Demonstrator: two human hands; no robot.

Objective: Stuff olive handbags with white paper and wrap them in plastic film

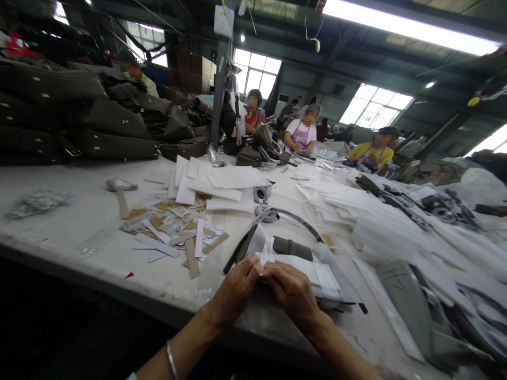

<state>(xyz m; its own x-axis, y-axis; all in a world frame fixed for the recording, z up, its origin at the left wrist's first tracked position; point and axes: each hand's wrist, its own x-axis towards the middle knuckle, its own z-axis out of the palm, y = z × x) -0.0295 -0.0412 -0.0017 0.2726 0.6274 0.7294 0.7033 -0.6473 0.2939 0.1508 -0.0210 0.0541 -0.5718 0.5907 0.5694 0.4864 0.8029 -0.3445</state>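
Observation:
A grey bag point(292, 248) lies near the table's front edge, with white wrapping sheet point(317, 274) over its front and a wrapped handle point(299, 220) curving up behind. My left hand point(237, 285) pinches the left end of the white wrapping. Close beside it, my right hand point(292, 287) pinches the same wrapping, the fingertips of both hands nearly touching. The exact edge between the fingers is small and partly hidden by them.
Left of the bag lies a pile of paper tags and strips point(174, 227). White foam sheets point(222, 179) lie behind and right. Dark bags point(114, 119) are stacked at the back left. Grey bag pieces point(415, 306) lie at the right. Several people sit further back.

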